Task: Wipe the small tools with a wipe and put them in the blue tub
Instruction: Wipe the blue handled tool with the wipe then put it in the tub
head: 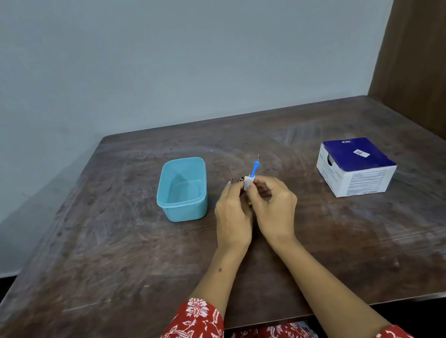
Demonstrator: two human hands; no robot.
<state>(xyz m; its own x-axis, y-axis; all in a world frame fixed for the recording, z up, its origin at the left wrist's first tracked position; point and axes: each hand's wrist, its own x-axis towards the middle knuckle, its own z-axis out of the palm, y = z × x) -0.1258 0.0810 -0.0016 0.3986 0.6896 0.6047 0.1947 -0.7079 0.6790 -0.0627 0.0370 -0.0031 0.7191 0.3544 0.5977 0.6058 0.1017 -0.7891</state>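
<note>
Over mid-surface: both hands clasped one small tool [254, 169]
Left grip [233, 211]: grasping its lower end
Right grip [274, 204]: pinching wipe [248, 184]
Axis: tip up-right
Blue tub [182, 190]: left, beside left hand

Both forearms reach forward; the left hand [231, 212] and right hand [275, 204] meet, fingers curled and pinching.

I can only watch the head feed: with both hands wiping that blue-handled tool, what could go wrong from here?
1. The blue-handled tool has a thin tip poking out above both hands; a slipped grip could jab the left hand or right hand.
2. The wipe is small and mostly hidden, so parts may stay unwiped.
3. The blue tub looks light; a careless drop might tip it.
</note>
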